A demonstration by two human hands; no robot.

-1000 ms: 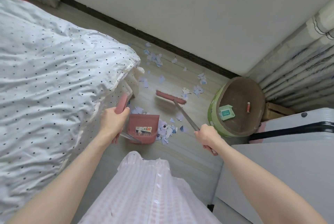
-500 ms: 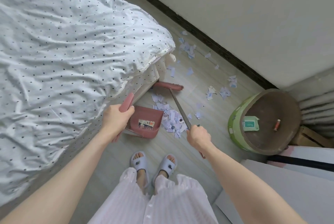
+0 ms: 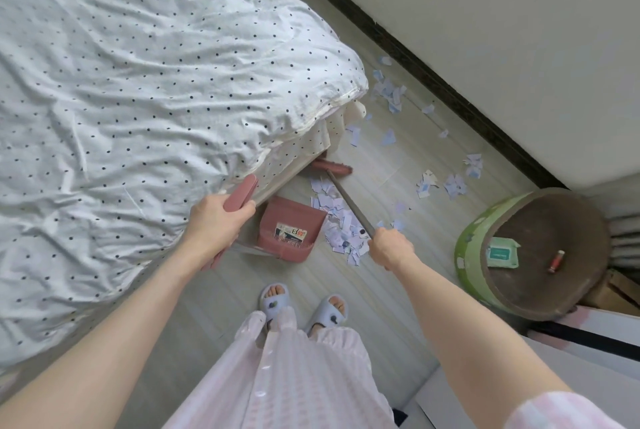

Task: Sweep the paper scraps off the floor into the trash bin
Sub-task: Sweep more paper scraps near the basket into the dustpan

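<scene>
Matt pink plastic dustpan (image 3: 289,231), metal broom handle (image 3: 349,201), crumpled cotton bedsheet (image 3: 138,82)

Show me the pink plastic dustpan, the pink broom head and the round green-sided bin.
Pink plastic dustpan (image 3: 289,226): head view, on its flat pan floor.
Pink broom head (image 3: 333,166): head view, on its bristle bar.
Round green-sided bin (image 3: 472,248): head view, on its outer wall.

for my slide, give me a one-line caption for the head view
Left hand steadies a pink dustpan while the right hand brooms paper scraps toward it beside the bed.
</scene>
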